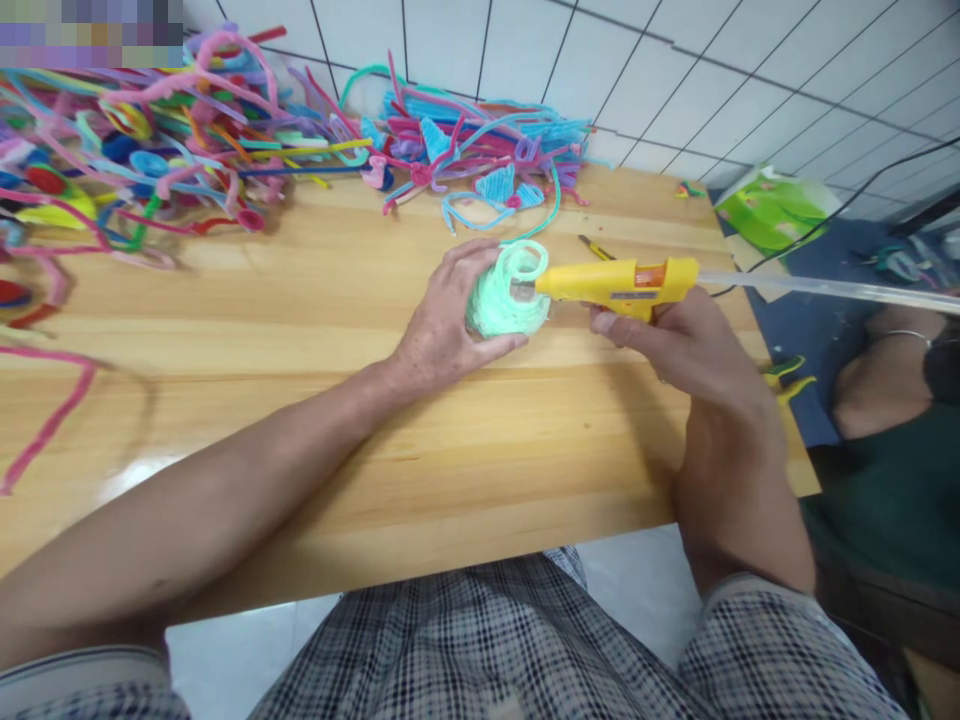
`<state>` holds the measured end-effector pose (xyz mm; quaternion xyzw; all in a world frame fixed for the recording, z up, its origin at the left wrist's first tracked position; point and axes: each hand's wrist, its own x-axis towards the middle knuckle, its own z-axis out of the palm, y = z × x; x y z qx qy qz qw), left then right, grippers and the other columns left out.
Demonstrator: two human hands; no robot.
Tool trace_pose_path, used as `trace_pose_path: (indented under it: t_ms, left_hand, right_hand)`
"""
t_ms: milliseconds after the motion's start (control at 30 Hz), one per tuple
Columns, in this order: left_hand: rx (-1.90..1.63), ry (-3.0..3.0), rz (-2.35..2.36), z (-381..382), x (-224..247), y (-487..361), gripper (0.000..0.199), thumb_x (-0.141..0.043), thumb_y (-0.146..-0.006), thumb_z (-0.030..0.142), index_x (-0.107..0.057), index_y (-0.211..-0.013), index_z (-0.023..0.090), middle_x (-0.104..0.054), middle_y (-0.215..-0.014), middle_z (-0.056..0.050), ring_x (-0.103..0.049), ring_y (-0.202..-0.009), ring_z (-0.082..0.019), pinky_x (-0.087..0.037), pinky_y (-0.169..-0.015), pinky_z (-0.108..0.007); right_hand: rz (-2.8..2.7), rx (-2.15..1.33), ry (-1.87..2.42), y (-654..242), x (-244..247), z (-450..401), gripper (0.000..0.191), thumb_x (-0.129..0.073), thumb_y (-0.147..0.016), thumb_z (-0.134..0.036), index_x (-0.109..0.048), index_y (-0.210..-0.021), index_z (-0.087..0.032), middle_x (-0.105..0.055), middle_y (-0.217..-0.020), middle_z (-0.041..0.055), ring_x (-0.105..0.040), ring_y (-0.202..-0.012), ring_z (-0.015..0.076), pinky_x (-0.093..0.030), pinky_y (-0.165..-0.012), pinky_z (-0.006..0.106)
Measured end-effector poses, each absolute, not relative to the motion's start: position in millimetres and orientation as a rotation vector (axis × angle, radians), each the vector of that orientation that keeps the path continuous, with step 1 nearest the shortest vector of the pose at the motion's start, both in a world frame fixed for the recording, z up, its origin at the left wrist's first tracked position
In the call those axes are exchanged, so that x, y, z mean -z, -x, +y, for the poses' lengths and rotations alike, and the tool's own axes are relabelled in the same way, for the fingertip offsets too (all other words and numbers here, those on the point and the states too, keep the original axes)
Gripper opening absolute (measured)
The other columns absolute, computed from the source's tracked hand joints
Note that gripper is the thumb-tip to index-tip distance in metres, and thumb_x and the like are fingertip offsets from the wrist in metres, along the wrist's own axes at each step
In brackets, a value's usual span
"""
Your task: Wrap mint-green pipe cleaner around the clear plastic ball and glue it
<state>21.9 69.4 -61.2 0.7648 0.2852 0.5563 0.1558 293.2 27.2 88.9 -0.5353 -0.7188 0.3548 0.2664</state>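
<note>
My left hand (442,320) is wrapped around a mint-green coiled piece (510,305), rounded like a small pot and apparently wound from pipe cleaner. A loose ring of the same green stands up at its top. In my right hand (690,340) is a yellow hot glue gun (615,283), gripped by its handle. The gun points left, its nozzle at the coil's upper right side; whether the tip touches cannot be made out. A long clear glue stick (817,287) sticks out of the gun's back toward the right.
Heaped pipe cleaners (202,150) in many colours cover the table's back left, with a blue and pink bundle (487,135) beside the tiled wall. A yellow cutter (596,247) lies behind the gun. Off the right edge are a green bag (776,208) and another person's arm (881,385).
</note>
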Motion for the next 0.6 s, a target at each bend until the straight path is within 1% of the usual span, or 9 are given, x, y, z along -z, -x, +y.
trace_pose_path:
  t_ms: [133,200,300,367,500,600]
  left_hand:
    - [-1.542,-2.211,0.841,67.9,58.5,-19.2,0.096,-0.087,-0.088,0.077,-0.044,-0.163,0.033,-0.063,-0.164,-0.017,-0.060,-0.157,-0.042,-0.049,-0.134,-0.068]
    - [-1.520,-2.217,0.862,67.4,57.7,-18.2,0.097,-0.087,-0.088,0.077,-0.044,-0.162,0.032,-0.062,-0.165,-0.017,-0.059,-0.158,-0.042,-0.049,-0.135,-0.068]
    - [-1.525,-2.214,0.874,67.3,58.3,-18.3,0.097,-0.087,-0.088,0.078,-0.044,-0.162,0.033,-0.063,-0.164,-0.017,-0.059,-0.159,-0.041,-0.049,-0.135,-0.068]
    - [-1.539,-2.206,0.862,67.5,59.2,-19.0,0.097,-0.087,-0.088,0.078,-0.045,-0.162,0.032,-0.062,-0.164,-0.017,-0.059,-0.159,-0.042,-0.048,-0.135,-0.069]
    - [-1.538,-2.195,0.841,67.8,60.6,-20.1,0.096,-0.087,-0.088,0.076,-0.045,-0.163,0.033,-0.061,-0.165,-0.017,-0.059,-0.159,-0.042,-0.047,-0.135,-0.070]
    - [-1.553,-2.190,0.841,67.4,60.4,-20.2,0.096,-0.087,-0.088,0.076,-0.045,-0.163,0.033,-0.061,-0.164,-0.017,-0.058,-0.159,-0.042,-0.046,-0.136,-0.069]
  right_hand:
    - [-1.953,-0.945,1.489,-293.7,-91.7,26.9,0.026,-0.079,-0.091,-0.044,-0.064,-0.080,-0.026,-0.058,-0.075,-0.0024,-0.047,-0.066,0.0146,-0.038,-0.062,0.032]
    - [-1.935,-0.923,1.484,-293.3,-91.1,27.8,0.028,-0.082,-0.091,-0.048,-0.067,-0.082,-0.025,-0.060,-0.078,-0.0013,-0.049,-0.069,0.0154,-0.040,-0.063,0.032]
    - [-1.925,-0.923,1.435,-293.3,-88.1,29.1,0.040,-0.087,-0.088,-0.063,-0.070,-0.085,-0.027,-0.065,-0.083,0.0011,-0.054,-0.076,0.0187,-0.045,-0.064,0.033]
    - [-1.932,-0.943,1.430,-293.5,-87.1,28.7,0.044,-0.088,-0.087,-0.068,-0.071,-0.085,-0.028,-0.064,-0.081,0.0013,-0.053,-0.075,0.0192,-0.045,-0.062,0.033]
    - [-1.929,-0.959,1.475,-293.3,-89.1,26.9,0.041,-0.088,-0.090,-0.065,-0.071,-0.085,-0.028,-0.059,-0.076,-0.0009,-0.047,-0.065,0.0156,-0.040,-0.053,0.031]
    - [-1.940,-0.912,1.474,-293.7,-89.4,27.2,0.040,-0.087,-0.090,-0.063,-0.071,-0.086,-0.028,-0.061,-0.079,-0.0003,-0.050,-0.069,0.0168,-0.043,-0.058,0.033]
